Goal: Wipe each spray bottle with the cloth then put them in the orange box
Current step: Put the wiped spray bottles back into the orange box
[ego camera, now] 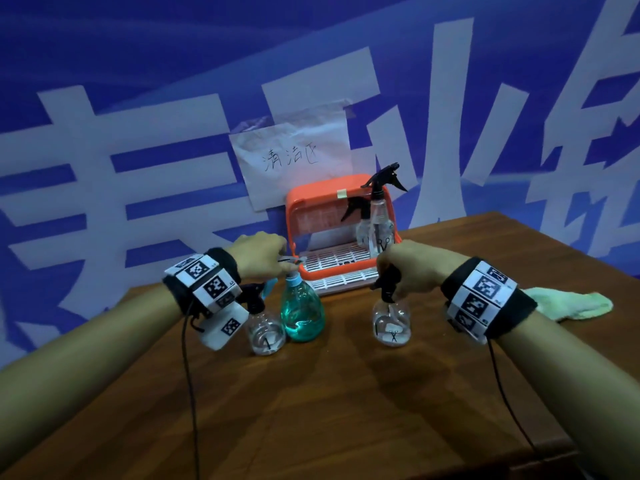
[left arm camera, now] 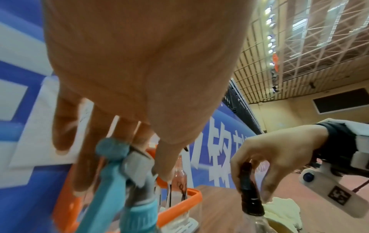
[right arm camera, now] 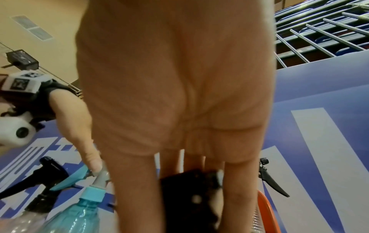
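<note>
A teal spray bottle (ego camera: 302, 313) stands mid-table, and my left hand (ego camera: 280, 263) grips its grey and teal spray head (left arm camera: 127, 170) from above, thumb on one side, fingers on the other. To its right a clear spray bottle (ego camera: 392, 322) stands on the table; my right hand (ego camera: 389, 282) curls round its black spray head (right arm camera: 191, 197). Another clear bottle with a black head (ego camera: 265, 329) stands left of the teal one. The orange box (ego camera: 346, 273) sits open at the back with two clear spray bottles (ego camera: 377, 220) upright inside. The pale green cloth (ego camera: 571, 303) lies on the table, right of my right wrist.
The brown wooden table (ego camera: 329, 410) has its front edge near me and its right edge past the cloth. A blue banner wall with a taped paper sign (ego camera: 294, 161) rises just behind the box. Cables hang from both wristbands.
</note>
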`<state>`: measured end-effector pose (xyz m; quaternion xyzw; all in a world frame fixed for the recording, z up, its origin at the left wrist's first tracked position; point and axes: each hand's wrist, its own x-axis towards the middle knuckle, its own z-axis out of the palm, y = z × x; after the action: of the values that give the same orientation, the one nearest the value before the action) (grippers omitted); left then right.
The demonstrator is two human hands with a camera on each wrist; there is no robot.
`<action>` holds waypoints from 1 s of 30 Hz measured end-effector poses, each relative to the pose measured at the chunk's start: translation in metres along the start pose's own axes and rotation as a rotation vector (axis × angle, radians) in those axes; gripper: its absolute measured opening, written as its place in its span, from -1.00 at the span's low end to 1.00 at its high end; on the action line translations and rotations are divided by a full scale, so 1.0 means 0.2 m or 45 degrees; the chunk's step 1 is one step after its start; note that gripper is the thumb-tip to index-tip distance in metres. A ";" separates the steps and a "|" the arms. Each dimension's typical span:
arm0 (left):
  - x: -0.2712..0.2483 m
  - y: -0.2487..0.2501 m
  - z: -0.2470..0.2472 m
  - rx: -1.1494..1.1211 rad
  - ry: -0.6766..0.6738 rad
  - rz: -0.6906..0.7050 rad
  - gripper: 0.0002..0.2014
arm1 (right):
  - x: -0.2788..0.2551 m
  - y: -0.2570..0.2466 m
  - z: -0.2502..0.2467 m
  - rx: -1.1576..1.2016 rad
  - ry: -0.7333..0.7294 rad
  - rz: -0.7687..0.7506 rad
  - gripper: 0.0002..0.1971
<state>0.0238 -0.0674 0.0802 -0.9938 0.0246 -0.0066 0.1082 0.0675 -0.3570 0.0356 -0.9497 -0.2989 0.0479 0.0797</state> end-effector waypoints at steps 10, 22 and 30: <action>0.06 0.03 0.10 -0.399 0.104 0.019 -0.66 | 0.00 0.01 0.01 0.140 0.156 -0.094 -0.77; 0.08 -0.07 -0.24 -0.563 0.357 0.040 -0.71 | 0.19 0.07 -0.28 0.799 0.776 0.009 -0.83; 0.20 -0.12 -0.27 -0.566 0.443 -0.022 -0.68 | 0.64 0.00 -0.12 0.851 0.865 0.036 -0.81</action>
<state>0.0639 -0.0573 0.1392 -0.9773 0.0351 -0.1726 -0.1182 0.1754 -0.2873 0.0531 -0.8380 -0.2114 -0.1707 0.4733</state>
